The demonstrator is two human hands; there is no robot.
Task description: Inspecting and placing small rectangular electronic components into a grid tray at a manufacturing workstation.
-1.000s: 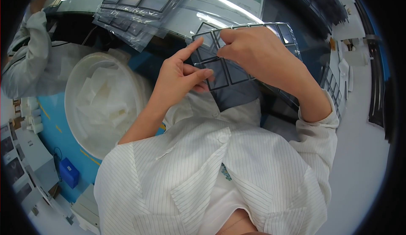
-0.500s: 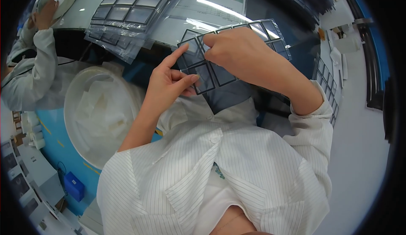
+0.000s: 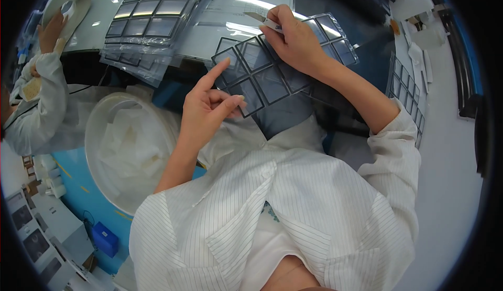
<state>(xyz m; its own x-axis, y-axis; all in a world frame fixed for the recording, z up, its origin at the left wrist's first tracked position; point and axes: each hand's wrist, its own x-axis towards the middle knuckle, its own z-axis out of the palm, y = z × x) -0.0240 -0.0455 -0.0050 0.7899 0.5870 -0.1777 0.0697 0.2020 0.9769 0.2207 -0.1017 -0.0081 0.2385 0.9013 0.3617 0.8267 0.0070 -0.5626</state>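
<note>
A clear sheet divided by black borders into rectangular panes [image 3: 271, 85] slants across above my lap. My left hand [image 3: 201, 110] holds its near left corner, thumb on top and index finger stretched along the left edge. Over the sheet's far edge, my right hand [image 3: 297, 42] is closed round a small knife [image 3: 273, 25] with a white handle. Its short blade [image 3: 255, 16] points left, above the table and apart from the sheet. Part of the handle is hidden by my fingers.
Stacked pane sheets in clear film [image 3: 152, 13] lie on the glass-topped table [image 3: 201, 36]. A white bin [image 3: 131, 149] with crumpled, pale film stands at left. Another person's hand [image 3: 52, 31] is beside a white roll [image 3: 78, 8]. Another pane sheet [image 3: 406, 94] stands at right.
My right hand has lifted away from the sheet toward the far side, bringing the knife into view. My left hand keeps its hold on the corner.
</note>
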